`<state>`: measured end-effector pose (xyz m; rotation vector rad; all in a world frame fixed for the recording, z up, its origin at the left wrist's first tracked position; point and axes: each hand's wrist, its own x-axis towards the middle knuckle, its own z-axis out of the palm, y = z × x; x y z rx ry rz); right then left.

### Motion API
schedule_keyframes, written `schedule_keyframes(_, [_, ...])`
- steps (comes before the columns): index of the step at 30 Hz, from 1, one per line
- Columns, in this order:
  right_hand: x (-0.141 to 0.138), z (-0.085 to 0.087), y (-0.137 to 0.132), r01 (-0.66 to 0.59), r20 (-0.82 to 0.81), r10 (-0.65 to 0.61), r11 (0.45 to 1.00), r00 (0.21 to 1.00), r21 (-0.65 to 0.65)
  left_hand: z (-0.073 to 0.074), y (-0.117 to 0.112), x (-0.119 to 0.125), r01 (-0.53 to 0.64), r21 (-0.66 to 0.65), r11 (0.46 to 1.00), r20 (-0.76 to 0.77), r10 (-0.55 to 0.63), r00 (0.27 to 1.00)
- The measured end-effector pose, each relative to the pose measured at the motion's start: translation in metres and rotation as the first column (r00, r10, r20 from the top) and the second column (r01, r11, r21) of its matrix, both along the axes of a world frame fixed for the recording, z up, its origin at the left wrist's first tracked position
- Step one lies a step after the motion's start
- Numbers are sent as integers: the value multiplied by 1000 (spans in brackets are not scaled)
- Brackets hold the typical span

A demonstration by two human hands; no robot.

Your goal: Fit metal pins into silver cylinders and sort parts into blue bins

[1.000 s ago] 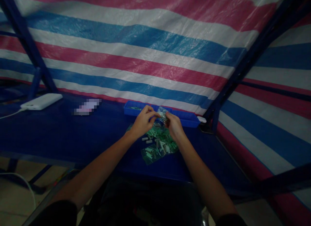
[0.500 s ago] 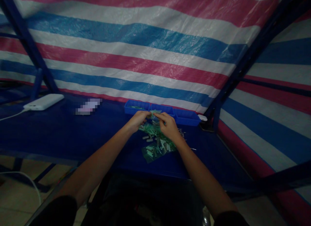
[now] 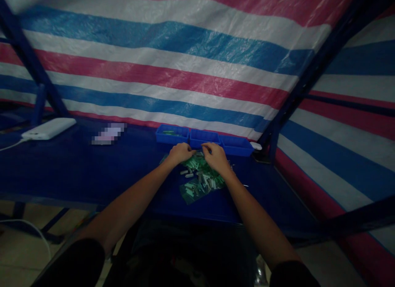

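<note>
The pile of little bags and small bits (image 3: pixel 201 171) sits on the blue bench (image 3: pixel 123 171), just below the two hands. From the middle of the pile, the left hand (image 3: pixel 181 152) is between 10 and 11 o'clock and the right hand (image 3: pixel 215 156) is near 1 o'clock. Both hands have bent fingers, with the thumbs turned in to each other and a small gap between them. I cannot tell if they are pinching anything, because it is too dark and small there. The bench is smooth and a bit shiny. The bags look like thin, crinkly, see-through plastic, and the bits are short and straight like tiny sticks. The pile is messy, mostly green, with pale and silver bits mixed in. At 7 o'clock one flat bag (image 3: pixel 191 193) pokes out with pale bits inside. At 9 o'clock a few loose silver bits (image 3: pixel 189 176) lie on the bench. At 12 o'clock, past the hands, is a row of three blue bins (image 3: pixel 237 150), and the left one has green things in it.
</note>
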<state>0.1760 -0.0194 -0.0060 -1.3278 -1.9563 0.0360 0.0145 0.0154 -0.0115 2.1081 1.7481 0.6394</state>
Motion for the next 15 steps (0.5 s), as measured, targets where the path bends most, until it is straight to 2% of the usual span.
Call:
schedule_keyframes(2, [-1,0,0,10,15,-10,1000,1000,-16,-4,4,3,19,-41,999,36,-17,999])
schedule_keyframes(5, [-4,3,-3,1,-7,-2,1000,1000,-29,0,6,0,19,-61,998,193,-7,981])
schedule_keyframes(6, [-5,4,-4,3,-47,-5,999,999,-47,4,3,-2,11,-18,1000,247,-6,969])
schedule_keyframes(8, [-8,8,-6,5,-196,-30,992,980,-128,13,-5,-5,-11,150,989,333,-40,942])
schedule_keyframes(9, [-9,9,-7,-9,-301,-48,983,952,-185,18,-12,-6,-11,251,968,356,-82,931])
schedule_keyframes(11, [-11,13,-8,-90,-522,-78,953,849,-288,25,-25,-5,34,418,908,342,-192,920])
schedule_keyframes(13, [-12,16,-9,-209,-697,-82,923,712,-322,27,-35,-3,148,519,842,249,-314,916])
schedule_keyframes(15, [-11,19,-8,-274,-786,-87,909,612,-314,26,-40,0,271,569,776,128,-410,903])
